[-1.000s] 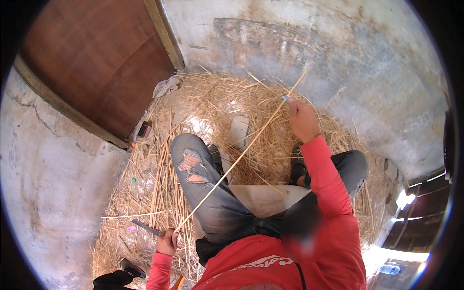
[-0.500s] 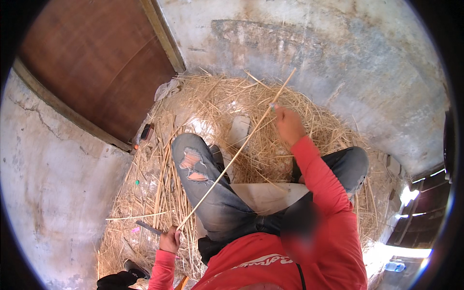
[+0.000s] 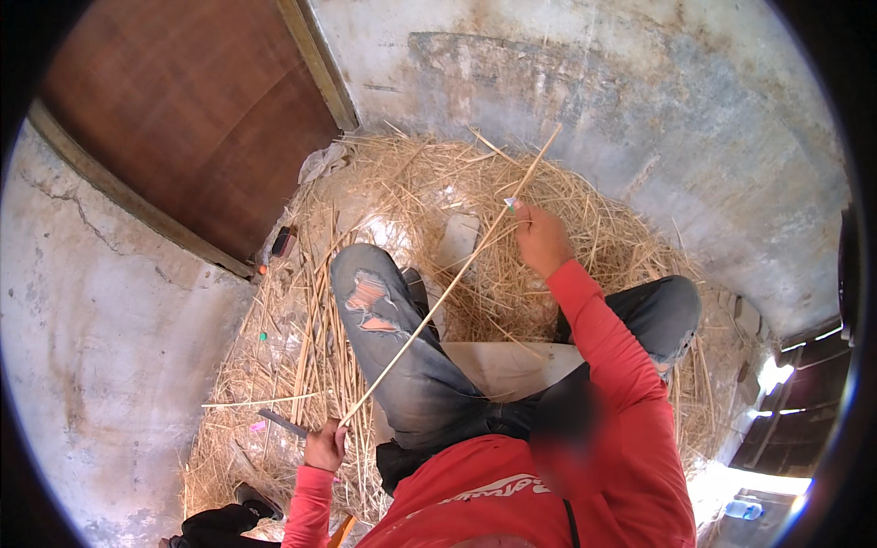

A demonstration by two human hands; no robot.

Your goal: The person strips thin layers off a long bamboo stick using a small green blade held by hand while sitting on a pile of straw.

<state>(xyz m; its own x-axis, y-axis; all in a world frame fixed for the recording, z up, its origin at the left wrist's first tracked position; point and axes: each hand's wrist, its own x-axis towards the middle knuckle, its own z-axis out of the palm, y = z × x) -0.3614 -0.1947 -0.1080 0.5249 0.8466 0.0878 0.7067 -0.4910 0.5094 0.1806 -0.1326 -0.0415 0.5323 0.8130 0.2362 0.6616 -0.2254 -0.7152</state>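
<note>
A long, thin, pale stick (image 3: 429, 320) slants across my lap, over my torn-jean knee. My left hand (image 3: 324, 447) is closed round its lower end. From that same fist a flat, dark grey strip like a blade (image 3: 281, 422) sticks out to the left; its other end is hidden in the hand. Farther up the stick, my right hand (image 3: 544, 239) is closed with the fingertips at it. A small white and green piece (image 3: 510, 204) shows at those fingertips, too small to name. The stick's far end reaches past the right hand toward the wall.
Pale shavings and straw-like strips (image 3: 621, 237) cover the floor round my crossed legs. More long sticks (image 3: 320, 338) lie left of my knee. A plastered wall (image 3: 566, 82) curves ahead, with a brown door panel (image 3: 192, 119) at far left. Another person's shoe (image 3: 258, 500) shows lower left.
My right hand has shifted slightly left, down along the stick, with the small white and green piece. My left hand keeps its hold on the lower end. The whole view has shifted a little.
</note>
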